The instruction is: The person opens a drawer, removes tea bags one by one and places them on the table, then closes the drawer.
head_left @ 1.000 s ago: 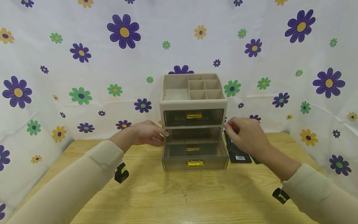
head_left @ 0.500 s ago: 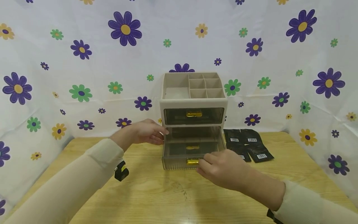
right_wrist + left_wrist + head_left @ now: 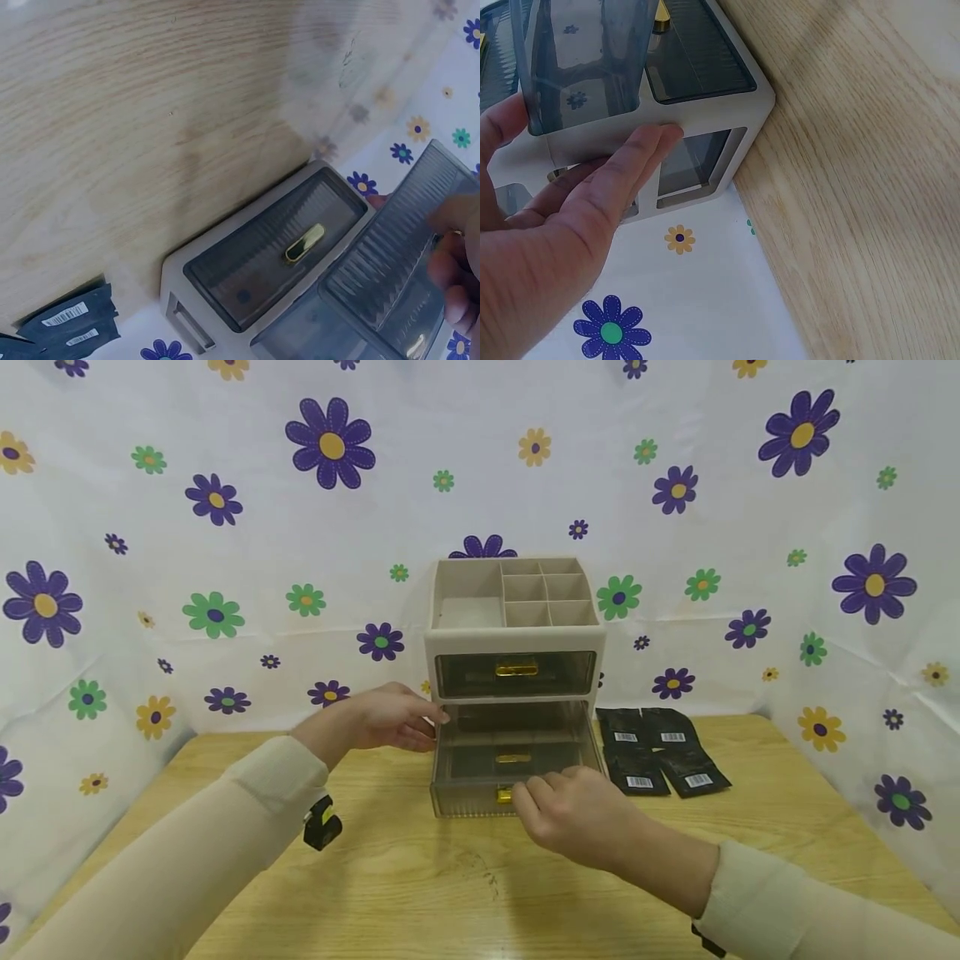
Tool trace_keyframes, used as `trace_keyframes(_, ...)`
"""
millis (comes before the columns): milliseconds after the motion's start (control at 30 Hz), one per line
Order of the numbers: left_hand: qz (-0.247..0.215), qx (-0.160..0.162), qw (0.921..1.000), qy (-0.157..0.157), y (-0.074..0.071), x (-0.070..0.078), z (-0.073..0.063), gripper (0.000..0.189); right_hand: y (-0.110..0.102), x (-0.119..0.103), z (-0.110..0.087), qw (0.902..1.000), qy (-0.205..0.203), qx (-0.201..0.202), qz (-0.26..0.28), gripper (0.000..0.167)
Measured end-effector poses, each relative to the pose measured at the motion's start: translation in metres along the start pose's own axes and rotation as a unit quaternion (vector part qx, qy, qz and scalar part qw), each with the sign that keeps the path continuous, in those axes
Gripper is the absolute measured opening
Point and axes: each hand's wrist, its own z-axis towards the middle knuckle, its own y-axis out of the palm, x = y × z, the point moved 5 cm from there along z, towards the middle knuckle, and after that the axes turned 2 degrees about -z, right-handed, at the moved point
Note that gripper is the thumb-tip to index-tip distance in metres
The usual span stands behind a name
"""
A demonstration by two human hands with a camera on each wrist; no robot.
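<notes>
A cream desktop organizer [image 3: 516, 641] with smoky clear drawers stands on the table in the head view. Its middle drawer [image 3: 468, 800] is pulled out, above a lower drawer seen through it. At the drawer's front, my right hand [image 3: 576, 814] pinches the gold handle [image 3: 503, 795], with curled fingers covering most of it. My left hand [image 3: 393, 718] rests against the organizer's left side; in the left wrist view its fingers [image 3: 626, 161] lie extended along the side wall, and the thumb [image 3: 508, 124] is by the pulled-out drawer. The top drawer [image 3: 472, 675] is closed.
Several black packets [image 3: 637, 783] with white barcode labels lie right of the organizer. Open compartments [image 3: 468, 610] form the organizer's top. A flower-patterned cloth [image 3: 300, 543] hangs behind and around the wooden table [image 3: 420, 893].
My right hand has come from beside the organizer's right side down to the drawer's handle and now grips it. My left hand has stayed put. The drawer stands about as far out as before.
</notes>
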Motion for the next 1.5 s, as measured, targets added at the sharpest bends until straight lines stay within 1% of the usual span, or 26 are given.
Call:
trace_keyframes(133, 0.024, 0.001, 0.9997, 0.008, -0.002, 0.001, -0.002, 0.050, 0.001, 0.002, 0.003, 0.9999, -0.005, 0.005, -0.009, 0.038)
trace_keyframes(233, 0.032, 0.004, 0.9994, 0.008, -0.005, -0.001, -0.001, 0.053, 0.002, 0.004, 0.005, 0.9999, -0.010, 0.003, -0.013, 0.038)
trace_keyframes(400, 0.026, 0.007, 0.9996, 0.001, -0.007, -0.007, 0.001, 0.055, 0.007, 0.009, 0.005, 0.9999, -0.008, -0.008, -0.001, 0.038)
trace_keyframes(633, 0.024, -0.007, 0.9996, 0.010, -0.006, -0.009, 0.002, 0.057, 0.014, 0.011, 0.004, 0.9997, -0.004, -0.018, 0.016, 0.040)
trace_keyframes(867, 0.018, -0.002, 0.9998, 0.012, -0.003, -0.007, 0.001, 0.053, 0.015, 0.012, 0.001, 0.9997, -0.004, -0.010, 0.020, 0.040)
trace_keyframes(1000, 0.015, 0.001, 0.9998, 0.013, -0.002, -0.007, 0.000, 0.053, 0.018, 0.016, 0.000, 0.9997, 0.004, -0.023, 0.011, 0.043)
trace_keyframes(1067, 0.014, 0.002, 0.9998, 0.015, -0.003, -0.006, 0.000, 0.053, 0.022, 0.019, 0.000, 0.9992, 0.011, -0.038, 0.010, 0.038)
trace_keyframes(1233, 0.012, 0.005, 0.9997, 0.019, -0.004, -0.007, 0.000, 0.056, 0.031, 0.024, 0.002, 0.9968, 0.023, -0.073, 0.022, 0.012)
trace_keyframes(1400, 0.007, 0.005, 0.9998, 0.019, -0.004, -0.010, 0.001, 0.054, 0.040, 0.029, 0.004, 0.9939, 0.040, -0.100, 0.026, 0.009)
trace_keyframes(1500, 0.003, 0.002, 0.9998, 0.021, -0.004, -0.011, 0.003, 0.052, 0.046, 0.032, 0.002, 0.9925, 0.052, -0.106, 0.031, 0.009)
